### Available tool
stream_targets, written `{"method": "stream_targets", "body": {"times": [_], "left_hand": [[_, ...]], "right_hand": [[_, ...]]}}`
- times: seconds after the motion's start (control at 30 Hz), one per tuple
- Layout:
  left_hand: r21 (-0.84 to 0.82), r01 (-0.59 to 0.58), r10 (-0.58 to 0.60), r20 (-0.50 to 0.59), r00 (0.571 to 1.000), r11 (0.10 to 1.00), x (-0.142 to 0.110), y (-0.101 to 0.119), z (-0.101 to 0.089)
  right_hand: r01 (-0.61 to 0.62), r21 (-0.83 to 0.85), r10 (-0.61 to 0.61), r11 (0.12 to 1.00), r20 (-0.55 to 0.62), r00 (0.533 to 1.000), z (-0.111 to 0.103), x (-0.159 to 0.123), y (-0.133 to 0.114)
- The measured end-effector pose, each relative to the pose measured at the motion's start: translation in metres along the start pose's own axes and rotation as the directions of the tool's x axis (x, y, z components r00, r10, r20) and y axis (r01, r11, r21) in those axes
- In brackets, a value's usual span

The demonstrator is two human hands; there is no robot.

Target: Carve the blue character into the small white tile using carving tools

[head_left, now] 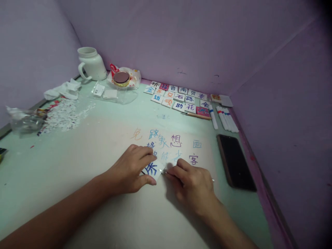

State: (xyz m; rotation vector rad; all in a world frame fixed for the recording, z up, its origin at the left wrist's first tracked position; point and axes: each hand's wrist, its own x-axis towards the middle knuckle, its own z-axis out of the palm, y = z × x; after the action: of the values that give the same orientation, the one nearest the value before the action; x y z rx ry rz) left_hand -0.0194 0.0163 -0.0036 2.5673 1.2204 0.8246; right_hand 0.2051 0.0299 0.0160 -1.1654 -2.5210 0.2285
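Observation:
My left hand (135, 169) grips a small white square block (155, 172) with a dark blue character on it, fingers at its top edge and thumb at its lower edge. In my right hand (193, 181) is a slim carving knife (164, 171), pinched near its tip, which meets the block's right side. The fingers hide most of the knife; its light rear end shows past the hand. Around the hands, coloured characters (175, 140) are written on the tabletop in blue, orange and purple.
Behind stand rows of character blocks (179, 97), a wooden-handled tool (198, 116) and several markers (228, 119). A phone (236, 162) lies at right. At left are white shavings (66, 114), a plastic bag (26, 121), a white mug (93, 65) and a round tin (121, 79).

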Motion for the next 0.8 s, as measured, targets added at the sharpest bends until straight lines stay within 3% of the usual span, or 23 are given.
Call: {"method": "stream_targets", "body": {"times": [0.4, 0.57, 0.67, 0.8], "left_hand": [[0.008, -0.007, 0.007, 0.002, 1.0, 1.0, 0.001, -0.002, 0.0], [-0.006, -0.011, 0.012, 0.004, 1.0, 1.0, 0.001, -0.003, 0.0], [-0.021, -0.001, 0.001, 0.011, 1.0, 1.0, 0.001, -0.003, -0.001], [-0.026, 0.007, -0.007, 0.015, 1.0, 1.0, 0.002, -0.002, -0.003]], "right_hand": [[0.029, 0.033, -0.031, 0.999, 0.061, 0.998, -0.005, 0.003, 0.004], [-0.025, 0.33, -0.023, 0.944, 0.139, 0.99, -0.009, -0.004, 0.012], [-0.021, 0.423, 0.015, 0.906, 0.016, 1.0, -0.007, -0.008, 0.016], [0.013, 0.364, 0.048, 0.931, -0.16, 0.986, 0.001, -0.011, 0.013]]}}
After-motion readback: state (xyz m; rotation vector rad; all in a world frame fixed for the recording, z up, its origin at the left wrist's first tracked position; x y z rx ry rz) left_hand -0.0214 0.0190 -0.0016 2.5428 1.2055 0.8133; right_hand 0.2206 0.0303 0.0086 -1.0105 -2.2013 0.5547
